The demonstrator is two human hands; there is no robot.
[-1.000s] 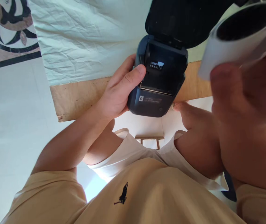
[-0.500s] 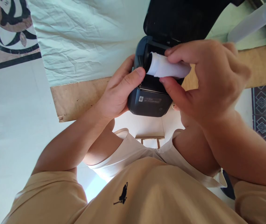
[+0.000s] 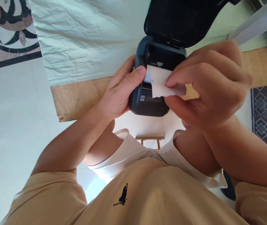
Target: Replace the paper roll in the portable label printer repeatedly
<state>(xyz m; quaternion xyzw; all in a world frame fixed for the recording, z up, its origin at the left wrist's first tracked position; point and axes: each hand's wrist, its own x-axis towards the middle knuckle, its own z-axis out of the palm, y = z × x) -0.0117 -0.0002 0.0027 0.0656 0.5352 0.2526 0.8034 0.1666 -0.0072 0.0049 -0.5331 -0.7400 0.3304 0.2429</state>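
A small dark label printer (image 3: 138, 101) hangs in front of the table edge, its black lid (image 3: 170, 23) swung up. My left hand (image 3: 121, 89) grips the printer's left side, thumb on its upper rim. Over the front of the open compartment lies a piece of white paper (image 3: 159, 82), its end curled near the front lip. My right hand (image 3: 208, 81) pinches this paper between thumb and fingers at its right part. Part of the paper is hidden behind those fingers, and I cannot tell whether it joins a roll inside.
A pale green cloth (image 3: 88, 37) covers the table, whose wooden edge (image 3: 81, 98) shows in front. A white paper roll (image 3: 257, 23) stands at the upper right. Below are my legs and a wooden stool (image 3: 150, 138); a patterned dark strip (image 3: 264, 115) lies on the floor at right.
My right hand has drawn the white paper toward the printer's front, and the roll shape has given way to a flatter sheet. More of the compartment's inside shows. My left hand keeps its grip.
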